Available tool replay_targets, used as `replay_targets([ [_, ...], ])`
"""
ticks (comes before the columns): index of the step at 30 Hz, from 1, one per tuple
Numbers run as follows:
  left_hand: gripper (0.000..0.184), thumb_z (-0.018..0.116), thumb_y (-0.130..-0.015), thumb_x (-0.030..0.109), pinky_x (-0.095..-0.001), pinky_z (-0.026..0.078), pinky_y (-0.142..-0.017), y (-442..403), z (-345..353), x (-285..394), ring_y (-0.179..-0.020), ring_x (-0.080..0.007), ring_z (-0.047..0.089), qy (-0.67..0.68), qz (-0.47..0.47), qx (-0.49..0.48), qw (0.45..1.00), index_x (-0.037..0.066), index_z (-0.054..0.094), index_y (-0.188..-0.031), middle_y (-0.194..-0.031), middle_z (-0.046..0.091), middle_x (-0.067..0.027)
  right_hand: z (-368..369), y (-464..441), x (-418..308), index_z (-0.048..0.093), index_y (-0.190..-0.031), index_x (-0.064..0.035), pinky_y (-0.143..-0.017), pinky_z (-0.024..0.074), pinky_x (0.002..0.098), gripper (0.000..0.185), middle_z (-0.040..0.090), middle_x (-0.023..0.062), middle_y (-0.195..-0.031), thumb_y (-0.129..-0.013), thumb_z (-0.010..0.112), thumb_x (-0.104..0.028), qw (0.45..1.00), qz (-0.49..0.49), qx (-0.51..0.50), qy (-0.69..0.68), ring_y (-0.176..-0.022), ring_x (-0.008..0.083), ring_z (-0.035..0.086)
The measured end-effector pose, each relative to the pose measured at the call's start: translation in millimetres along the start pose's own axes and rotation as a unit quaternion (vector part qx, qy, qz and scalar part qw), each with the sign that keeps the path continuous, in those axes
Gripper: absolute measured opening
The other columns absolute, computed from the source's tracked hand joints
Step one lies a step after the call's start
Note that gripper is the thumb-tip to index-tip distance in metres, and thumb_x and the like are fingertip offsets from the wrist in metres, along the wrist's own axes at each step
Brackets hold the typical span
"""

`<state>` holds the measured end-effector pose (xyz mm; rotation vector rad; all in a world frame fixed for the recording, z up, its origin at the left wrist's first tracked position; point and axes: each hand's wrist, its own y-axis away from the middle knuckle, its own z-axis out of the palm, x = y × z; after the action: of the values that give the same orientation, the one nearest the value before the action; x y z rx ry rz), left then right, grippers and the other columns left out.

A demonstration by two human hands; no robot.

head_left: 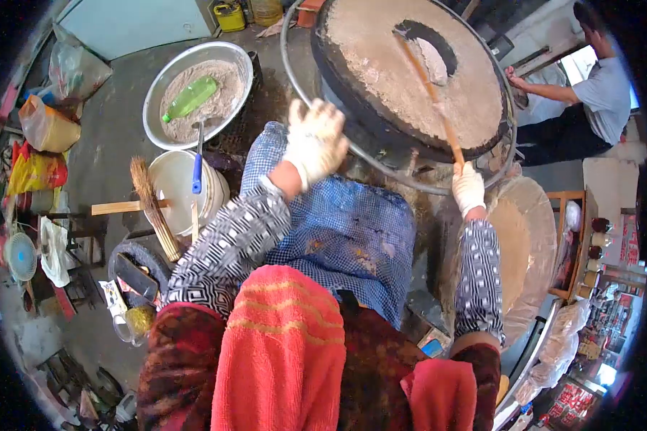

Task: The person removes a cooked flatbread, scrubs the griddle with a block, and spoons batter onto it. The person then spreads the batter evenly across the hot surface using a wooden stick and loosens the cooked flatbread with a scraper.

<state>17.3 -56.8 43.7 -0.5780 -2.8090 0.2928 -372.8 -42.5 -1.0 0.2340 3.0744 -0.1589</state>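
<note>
My right hand [469, 188], in a whitish work glove, is closed around the near end of a long wooden stick [424, 79]. The stick reaches across a large round griddle [323, 50] spread with a light brown layer [366, 61]. Near its far end lies a pale lump [433, 63] beside a dark bare arc of the griddle. My left hand [315, 142], also gloved, is raised over my blue checked apron, close to the metal ring [289, 65] around the griddle. Its fingers are bent and apart, with nothing visible in them.
At the left stand a metal basin [149, 118] with batter and a green bottle [190, 97], and a white bucket [172, 172] with a blue-handled tool [197, 172] and a brush [147, 190]. A plastic-wrapped round container [546, 237] is at the right. Another person [597, 93] stands beyond.
</note>
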Motion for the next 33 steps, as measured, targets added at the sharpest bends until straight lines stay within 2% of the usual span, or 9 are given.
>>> replay_targets([
  [6, 0.064, 0.064, -0.08, 0.031, -0.0581, 0.015, -0.114, 37.4, 42.5, 23.0, -0.134, -0.0338, 0.039, -0.047, 0.069, 0.004, 0.997, -0.004, 0.05, -0.132, -0.14, 0.048, -0.0202, -16.5, -14.6, -2.8, 0.055, -0.093, -0.0048, -0.069, 0.0468, 0.0559, 0.035, 0.064, 0.0267, -0.078, -0.098, 0.046, -0.038, 0.999, -0.016, 0.034, 0.001, -0.076, 0.0461, 0.062],
  [10, 0.064, 0.066, -0.078, 0.027, -0.0596, 0.016, -0.114, 35.9, 46.0, 3.5, -0.133, -0.0347, 0.04, -0.05, 0.076, 0.009, 0.996, -0.003, 0.049, -0.132, -0.14, 0.047, -0.0203, 9.2, -11.1, 31.2, 0.053, -0.1, -0.0056, -0.069, 0.0475, 0.0544, 0.033, 0.064, 0.0262, -0.077, -0.098, 0.045, -0.038, 0.997, 0.051, 0.007, 0.058, -0.075, 0.0444, 0.062],
  [13, 0.062, 0.065, -0.079, 0.026, -0.0615, 0.015, -0.113, 31.7, 46.5, -11.1, -0.134, -0.0346, 0.04, -0.07, 0.073, 0.006, 0.995, -0.002, 0.049, -0.132, -0.14, 0.048, -0.0198, -6.0, -12.6, 21.3, 0.054, -0.099, -0.0053, -0.069, 0.0481, 0.0516, 0.028, 0.063, 0.0234, -0.075, -0.098, 0.046, -0.033, 0.998, 0.016, 0.058, 0.017, -0.075, 0.0422, 0.062],
  [17, 0.062, 0.067, -0.078, 0.029, -0.062, 0.012, -0.113, 22.3, 52.2, -38.5, -0.135, -0.033, 0.039, -0.088, 0.059, 0.007, 0.994, 0.0, 0.051, -0.131, -0.142, 0.047, -0.0163, -4.7, 1.1, 16.5, 0.055, -0.099, -0.0052, -0.07, 0.0487, 0.0524, 0.03, 0.065, 0.0238, -0.08, -0.098, 0.044, -0.033, 0.999, 0.002, 0.006, 0.044, -0.076, 0.0427, 0.063],
  [20, 0.059, 0.066, -0.079, 0.029, -0.062, 0.009, -0.114, 11.8, 45.9, -59.9, -0.136, -0.0323, 0.038, -0.111, 0.048, 0.005, 0.993, 0.004, 0.054, -0.131, -0.142, 0.048, -0.0133, -16.2, -6.4, 27.2, 0.056, -0.1, -0.0041, -0.072, 0.0494, 0.0522, 0.032, 0.066, 0.0241, -0.081, -0.099, 0.043, -0.034, 0.995, 0.096, -0.007, -0.002, -0.077, 0.0423, 0.064],
  [24, 0.059, 0.062, -0.081, 0.037, -0.0606, 0.01, -0.114, -8.3, 21.7, -71.0, -0.139, -0.0315, 0.033, -0.203, 0.014, -0.047, 0.978, 0.006, 0.053, -0.132, -0.146, 0.044, -0.0125, -23.8, -13.1, 8.1, 0.056, -0.1, -0.0035, -0.075, 0.0497, 0.0518, 0.035, 0.066, 0.025, -0.083, -0.098, 0.043, -0.036, 0.997, 0.059, -0.001, -0.044, -0.08, 0.0446, 0.064],
  [26, 0.056, 0.063, -0.081, 0.037, -0.0607, 0.015, -0.112, -17.0, 13.4, -45.1, -0.135, -0.0321, 0.037, -0.168, 0.014, -0.017, 0.986, 0.006, 0.055, -0.127, -0.141, 0.047, -0.0149, -33.7, -4.1, 0.5, 0.056, -0.101, -0.0029, -0.073, 0.0499, 0.0525, 0.037, 0.066, 0.0251, -0.084, -0.097, 0.044, -0.037, 0.994, 0.065, -0.069, -0.059, -0.08, 0.045, 0.063],
  [30, 0.047, 0.066, -0.079, 0.039, -0.0564, 0.023, -0.109, -8.1, 46.0, 24.6, -0.119, -0.0344, 0.049, 0.053, 0.194, -0.05, 0.978, 0.006, 0.06, -0.112, -0.117, 0.058, -0.0158, -15.5, -5.2, 24.3, 0.057, -0.099, -0.0018, -0.075, 0.0504, 0.0509, 0.033, 0.067, 0.0241, -0.085, -0.097, 0.046, -0.033, 0.994, 0.1, 0.0, -0.038, -0.084, 0.0418, 0.064],
  [33, 0.044, 0.07, -0.076, 0.041, -0.0533, 0.027, -0.107, -15.1, 62.8, 42.3, -0.108, -0.0336, 0.057, -0.047, 0.124, -0.154, 0.979, 0.012, 0.066, -0.108, -0.105, 0.066, -0.0129, -34.1, -10.6, 9.9, 0.057, -0.098, -0.0014, -0.07, 0.051, 0.0503, 0.03, 0.066, 0.0239, -0.081, -0.095, 0.05, -0.03, 0.996, 0.054, -0.007, -0.074, -0.077, 0.0399, 0.065],
])
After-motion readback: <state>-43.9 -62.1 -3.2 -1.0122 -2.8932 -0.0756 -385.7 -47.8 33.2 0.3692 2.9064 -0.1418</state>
